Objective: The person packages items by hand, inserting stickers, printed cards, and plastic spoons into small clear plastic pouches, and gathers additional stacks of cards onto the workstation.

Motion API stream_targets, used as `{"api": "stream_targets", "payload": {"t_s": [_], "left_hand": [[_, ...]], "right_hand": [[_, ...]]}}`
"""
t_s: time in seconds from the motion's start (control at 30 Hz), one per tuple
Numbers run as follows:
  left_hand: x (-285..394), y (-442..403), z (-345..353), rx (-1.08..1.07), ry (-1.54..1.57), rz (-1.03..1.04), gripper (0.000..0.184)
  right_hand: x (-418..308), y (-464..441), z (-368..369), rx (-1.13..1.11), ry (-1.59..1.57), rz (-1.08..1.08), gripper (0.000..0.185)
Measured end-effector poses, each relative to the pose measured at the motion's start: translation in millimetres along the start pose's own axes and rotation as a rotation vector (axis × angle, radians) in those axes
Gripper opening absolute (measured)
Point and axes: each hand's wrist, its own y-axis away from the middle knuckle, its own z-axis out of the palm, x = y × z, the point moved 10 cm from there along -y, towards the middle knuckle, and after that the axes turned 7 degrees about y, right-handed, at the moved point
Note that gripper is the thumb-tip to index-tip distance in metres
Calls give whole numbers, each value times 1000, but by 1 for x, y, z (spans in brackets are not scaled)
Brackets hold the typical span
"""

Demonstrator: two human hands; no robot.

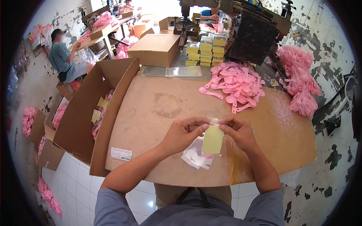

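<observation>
In front of me, a clear plastic bag (214,121) with a pale yellow card (212,140) in it hangs upright between my two hands. My left hand (184,132) pinches the upper left of the bag between thumb and fingers. At the upper right, my right hand (240,132) pinches it the same way. A bit of pink shows at the card's lower edge; I cannot make out what it is. Below lie several loose clear bags (196,158) on the cardboard-covered table (166,94). Beyond my right hand is a heap of pink measuring spoons (241,83).
A tall open carton (81,128) with packed cards stands at the left. Stacks of yellow cards (206,47), a closed box (154,45) and a dark machine (250,37) line the back. Bagged pink spoons (298,71) are at right. Another person (62,60) sits back left.
</observation>
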Motion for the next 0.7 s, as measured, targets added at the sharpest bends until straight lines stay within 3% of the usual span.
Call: {"api": "stream_targets", "payload": {"t_s": [0.17,0.27,0.7], "left_hand": [[-1,0,6,-36,87,-1,27],[-7,1,-1,-9,-49,-84,26],[3,1,-2,-25,-169,20,23]], "right_hand": [[-2,2,1,1,5,8,16],[-2,2,1,2,20,2,15],[-9,1,-2,-20,38,-76,15]]}}
